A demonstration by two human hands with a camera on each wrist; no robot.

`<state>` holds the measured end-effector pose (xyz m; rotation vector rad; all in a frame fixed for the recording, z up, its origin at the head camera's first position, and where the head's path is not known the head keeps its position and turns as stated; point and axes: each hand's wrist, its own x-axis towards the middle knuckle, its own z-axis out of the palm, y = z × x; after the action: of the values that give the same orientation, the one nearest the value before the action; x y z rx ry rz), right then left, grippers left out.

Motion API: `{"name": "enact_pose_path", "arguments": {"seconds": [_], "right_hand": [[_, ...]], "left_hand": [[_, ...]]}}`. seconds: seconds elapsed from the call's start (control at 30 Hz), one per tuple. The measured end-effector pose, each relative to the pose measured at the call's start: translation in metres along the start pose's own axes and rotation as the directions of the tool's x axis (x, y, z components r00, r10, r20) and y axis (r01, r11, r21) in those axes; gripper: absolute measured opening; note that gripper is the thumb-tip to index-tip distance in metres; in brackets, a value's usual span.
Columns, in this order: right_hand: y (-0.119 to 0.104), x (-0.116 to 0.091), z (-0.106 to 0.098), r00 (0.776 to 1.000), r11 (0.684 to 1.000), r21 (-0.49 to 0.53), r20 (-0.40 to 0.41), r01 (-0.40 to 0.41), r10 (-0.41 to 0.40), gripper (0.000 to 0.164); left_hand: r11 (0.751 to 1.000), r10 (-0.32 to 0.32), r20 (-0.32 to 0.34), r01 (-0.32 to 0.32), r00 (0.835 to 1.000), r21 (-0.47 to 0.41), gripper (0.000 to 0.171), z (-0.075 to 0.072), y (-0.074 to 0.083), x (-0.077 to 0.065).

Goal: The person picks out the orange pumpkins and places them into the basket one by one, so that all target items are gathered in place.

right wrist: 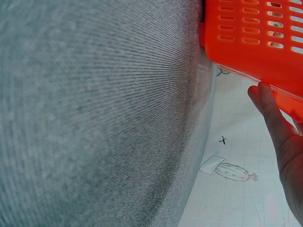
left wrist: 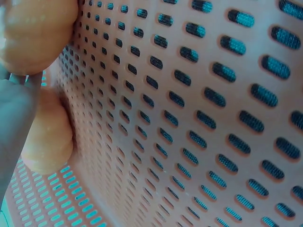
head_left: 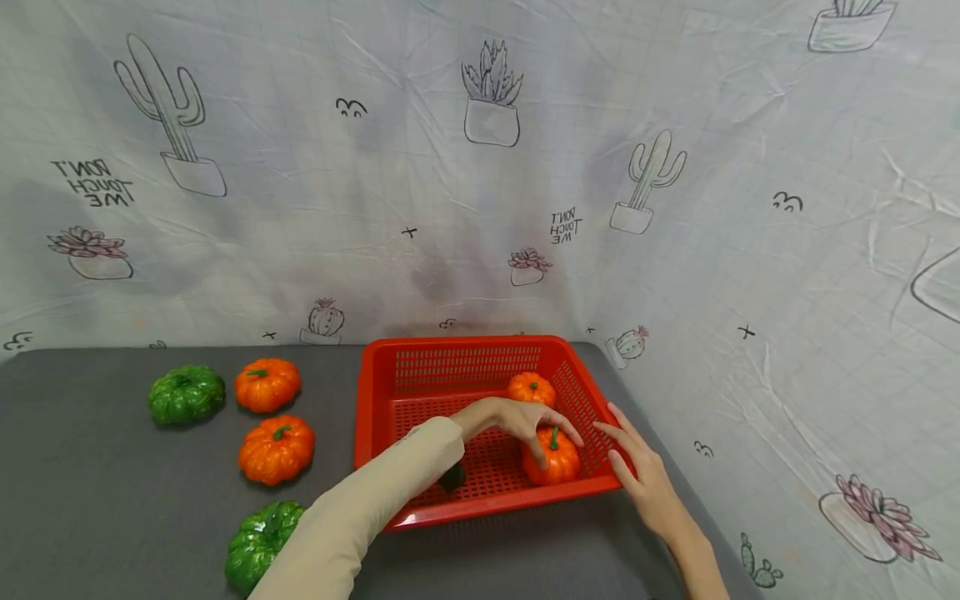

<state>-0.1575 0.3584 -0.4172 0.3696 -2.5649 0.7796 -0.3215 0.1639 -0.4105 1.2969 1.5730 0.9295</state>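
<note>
In the head view my left hand (head_left: 521, 421) reaches into a red perforated plastic basket (head_left: 420, 512). Its fingers and thumb curl round an orange pumpkin (head_left: 558, 462) with a green stem, near the basket's right side. The left wrist view has the fingers against that pumpkin (left wrist: 38, 35). Just behind it in the basket sits another orange pumpkin (head_left: 531, 387). My right hand (head_left: 645, 475) touches the basket's right rim with fingers spread and fairly straight. From the right wrist view, the fingertips (right wrist: 265, 90) lie along the rim's edge.
Left of the basket, two orange pumpkins (head_left: 277, 450) and two green pumpkins (head_left: 186, 395) lie on the grey table (head_left: 97, 500). The nearer green one is partly covered by the left sleeve (head_left: 375, 508). A cloth (head_left: 420, 167) with plant drawings hangs behind and at the right.
</note>
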Motion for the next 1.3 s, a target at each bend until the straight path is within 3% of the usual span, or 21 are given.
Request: {"name": "enact_pose_path", "arguments": {"seconds": [0.27,0.47,0.77,1.0,1.3], "right_hand": [[-0.0003,-0.0003,-0.0008,1.000,1.000,0.007,0.014,-0.021,0.021,0.035],[0.0000,-0.0001,-0.0006,1.000,1.000,0.003,0.011,-0.017,0.017,0.036],[0.0013,0.0005,-0.0009,0.997,0.997,0.025,-0.011,0.071,-0.070,0.035],[-0.0003,0.0012,-0.0011,0.999,0.998,0.037,-0.007,0.041,-0.041,0.036],[-0.0007,0.0010,-0.0017,1.000,0.999,0.036,0.005,0.008,-0.008,0.035]], "left_hand": [[1.000,-0.005,-0.004,0.005,1.000,-0.030,0.058,0.0010,0.0002,0.0021],[1.000,-0.010,-0.001,0.010,1.000,0.012,0.064,-0.0036,0.0028,-0.0007],[0.999,-0.014,0.046,0.015,0.999,-0.029,0.064,-0.0079,0.0016,-0.0010],[0.998,0.033,0.077,-0.028,0.997,-0.055,0.062,-0.0058,0.0015,0.0039],[1.000,-0.007,0.083,0.010,0.996,-0.026,0.062,-0.0075,0.0081,0.0061]]}}
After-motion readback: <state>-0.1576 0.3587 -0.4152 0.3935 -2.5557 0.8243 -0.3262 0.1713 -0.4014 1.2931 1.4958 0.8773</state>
